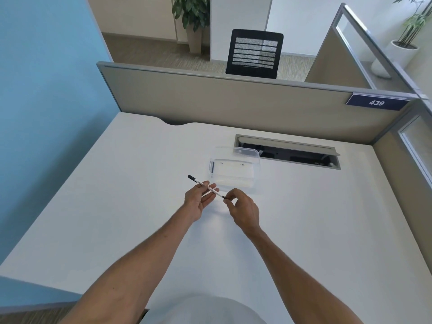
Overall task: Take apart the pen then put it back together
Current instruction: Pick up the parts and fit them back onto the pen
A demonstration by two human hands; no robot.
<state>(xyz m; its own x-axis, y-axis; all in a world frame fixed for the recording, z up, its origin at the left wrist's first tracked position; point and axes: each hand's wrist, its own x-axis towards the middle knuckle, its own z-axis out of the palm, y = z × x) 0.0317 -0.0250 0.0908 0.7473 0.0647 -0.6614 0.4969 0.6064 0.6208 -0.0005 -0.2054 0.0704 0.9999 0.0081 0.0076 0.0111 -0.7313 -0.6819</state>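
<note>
A slim white pen [205,186] with a black cap at its far left end and a black tip at its near right end is held above the white desk. My left hand [198,199] grips the barrel around its middle between thumb and fingers. My right hand [243,209] pinches the black end nearest me with thumb and forefinger. The pen points up and to the left, and looks whole.
A clear plastic box [253,174] stands just behind the hands with a dark pen part [212,167] at its left wall. Behind it is an open cable slot [287,152] in the desk. Beige partition [233,101] bounds the back, blue wall the left.
</note>
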